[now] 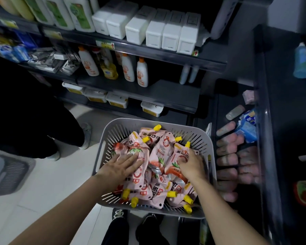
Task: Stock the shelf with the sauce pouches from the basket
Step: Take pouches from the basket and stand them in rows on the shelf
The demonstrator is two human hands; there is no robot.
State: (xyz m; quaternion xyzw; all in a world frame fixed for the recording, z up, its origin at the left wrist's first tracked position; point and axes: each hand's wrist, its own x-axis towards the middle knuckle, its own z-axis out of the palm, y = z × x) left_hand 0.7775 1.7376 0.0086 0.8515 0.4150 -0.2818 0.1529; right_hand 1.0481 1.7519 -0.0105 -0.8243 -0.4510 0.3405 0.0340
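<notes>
Pressing flat-fingered left hand [125,165] on tomato sauce pouches [163,147]; curling right hand [191,165] round one pouch [180,153]: probably soft, slick, floppy; best pinched near yellow spout [187,144].

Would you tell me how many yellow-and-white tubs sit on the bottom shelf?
4: left tub, second tub, third tub, right tub, along the bottom shelf. Others may hide behind.

far pouch [151,135], beyond and between left hand [124,165] and right hand [191,165]: "番茄沙司" | near pouch [181,153], held in right hand: "番茄沙", rest covered | shelf tag [105,44], far beyond left hand: red arrow, print unreadable
</notes>
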